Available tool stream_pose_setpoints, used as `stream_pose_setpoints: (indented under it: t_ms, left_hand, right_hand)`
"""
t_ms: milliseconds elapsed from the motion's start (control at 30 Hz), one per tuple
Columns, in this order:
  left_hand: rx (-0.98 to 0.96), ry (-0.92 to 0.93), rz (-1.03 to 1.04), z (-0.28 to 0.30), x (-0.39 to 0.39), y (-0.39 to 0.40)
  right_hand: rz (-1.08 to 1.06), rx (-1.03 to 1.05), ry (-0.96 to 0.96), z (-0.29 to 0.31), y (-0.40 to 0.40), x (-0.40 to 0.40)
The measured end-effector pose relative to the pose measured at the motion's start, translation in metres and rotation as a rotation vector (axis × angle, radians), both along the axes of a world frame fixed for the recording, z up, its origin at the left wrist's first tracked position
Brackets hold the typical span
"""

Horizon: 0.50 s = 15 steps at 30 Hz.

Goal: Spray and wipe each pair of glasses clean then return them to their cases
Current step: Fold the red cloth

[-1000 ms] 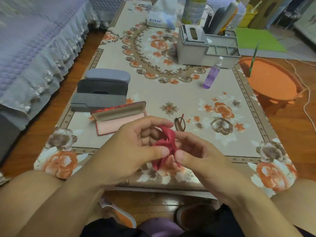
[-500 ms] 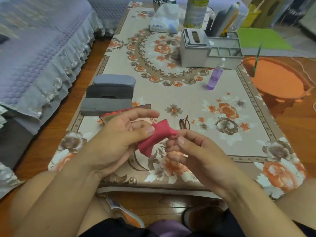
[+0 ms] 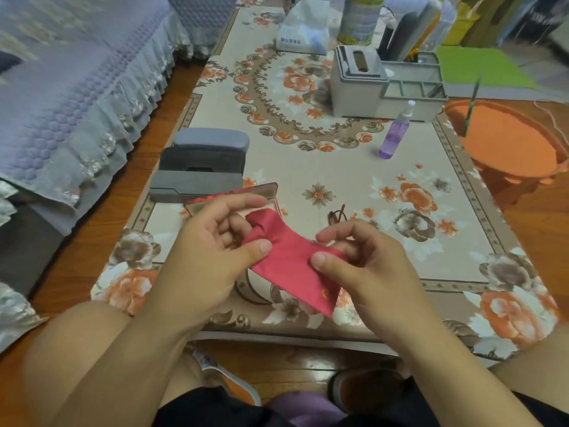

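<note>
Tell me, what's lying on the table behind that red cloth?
Behind the red cloth, held by the left hand and right hand, lie folded glasses and an open case. The hand covers the case's inside.

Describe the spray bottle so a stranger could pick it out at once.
Start at the floral tablecloth and look to the far right, at the grey desk organiser. Just in front of it stands the spray bottle: small, upright and slim. It is the only see-through purple thing there, with a white nozzle on top.

Three closed cases [image 3: 203, 163] left on table [image 3: 338, 174], spray bottle [image 3: 395, 134] far right.
</note>
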<state>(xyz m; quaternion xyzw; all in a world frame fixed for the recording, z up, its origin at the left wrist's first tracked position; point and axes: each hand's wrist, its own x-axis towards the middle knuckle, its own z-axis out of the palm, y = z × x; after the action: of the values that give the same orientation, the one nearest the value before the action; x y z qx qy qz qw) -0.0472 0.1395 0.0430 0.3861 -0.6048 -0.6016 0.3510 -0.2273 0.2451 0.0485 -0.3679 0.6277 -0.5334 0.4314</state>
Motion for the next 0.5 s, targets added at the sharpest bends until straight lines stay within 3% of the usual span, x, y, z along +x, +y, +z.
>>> stream_pose_setpoints:
  t_ms: [100, 300, 400, 500]
  left_hand:
    - [-0.006, -0.138, -0.069, -0.003, 0.004, 0.003]
    - [-0.042, -0.307, -0.193, -0.004, 0.012, 0.002]
    - [-0.081, -0.271, -0.221, 0.002, 0.016, 0.003]
    - [-0.134, -0.371, -0.192, 0.002, 0.024, -0.004]
  right_hand:
    - [0.061, -0.016, 0.37, 0.008, -0.002, -0.009]
    - [0.312, 0.063, 0.917, 0.028, -0.011, -0.027]
    - [0.418, -0.032, 0.963, 0.04, -0.016, -0.032]
    - [0.482, -0.076, 0.826, 0.05, -0.017, -0.034]
